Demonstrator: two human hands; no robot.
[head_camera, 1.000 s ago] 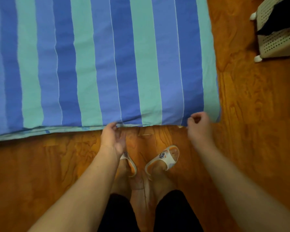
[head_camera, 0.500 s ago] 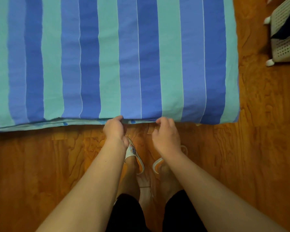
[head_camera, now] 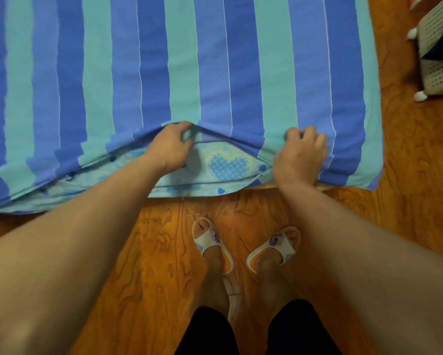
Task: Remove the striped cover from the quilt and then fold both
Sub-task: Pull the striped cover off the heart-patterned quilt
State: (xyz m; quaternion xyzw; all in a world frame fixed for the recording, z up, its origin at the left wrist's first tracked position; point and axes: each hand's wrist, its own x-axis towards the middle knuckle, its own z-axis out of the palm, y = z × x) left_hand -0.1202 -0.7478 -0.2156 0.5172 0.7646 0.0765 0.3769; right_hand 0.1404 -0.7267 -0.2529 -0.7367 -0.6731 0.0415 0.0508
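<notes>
Head-worn camera looks steeply down, close over the floor (head_camera: 143,252).

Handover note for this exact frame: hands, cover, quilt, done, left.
Left hand: grips the near edge of the striped cover, lifted and pushed back.
Right hand: grips the same edge further right.
Quilt, heart print, shows in the opened gap; both lie flat on the wooden floor.
Done: opening started.
Left: pull the cover fully off, fold both.

a pale perforated basket (head_camera: 438,70) stands on the wooden floor (head_camera: 151,265) at upper right, white sandals (head_camera: 210,242) below
</notes>
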